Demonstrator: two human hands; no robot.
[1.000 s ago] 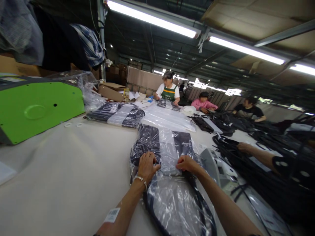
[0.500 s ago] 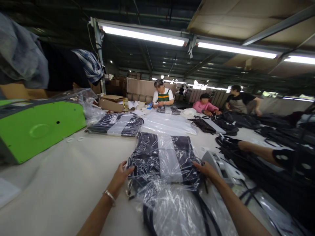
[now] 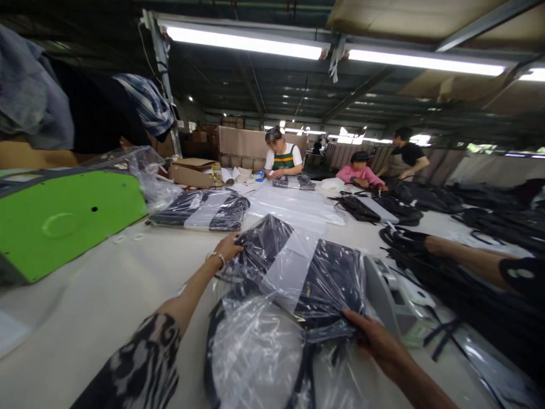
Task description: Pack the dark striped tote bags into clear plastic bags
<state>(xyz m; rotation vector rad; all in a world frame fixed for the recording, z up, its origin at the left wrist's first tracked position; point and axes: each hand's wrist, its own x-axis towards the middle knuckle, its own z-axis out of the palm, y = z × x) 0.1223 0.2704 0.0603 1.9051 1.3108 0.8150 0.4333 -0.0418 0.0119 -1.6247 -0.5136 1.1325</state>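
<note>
In front of me a dark, strapped bag [image 3: 334, 275] with a pale band [image 3: 289, 267] across its middle lies inside a clear plastic sleeve [image 3: 259, 341]. It is turned at an angle on the table. My left hand [image 3: 229, 248] pinches its far left corner. At its near right edge, my right hand [image 3: 377, 338] grips, finger and thumb along the plastic; the other fingers are partly hidden. Dark straps [image 3: 210, 346] curve toward me under the loose plastic.
A grey device [image 3: 392, 307] stands just right of the bag. Another wrapped dark bag [image 3: 202, 210] lies beyond, beside clear plastic sheets [image 3: 293, 204]. A green machine [image 3: 72, 221] is on the left. At right, a co-worker's arm [image 3: 464, 254] reaches over black bags [image 3: 460, 301]. Several people work behind.
The wrapped bag has turned clockwise. My left hand has moved forward to its far corner, and my right hand has come nearer along the right side.
</note>
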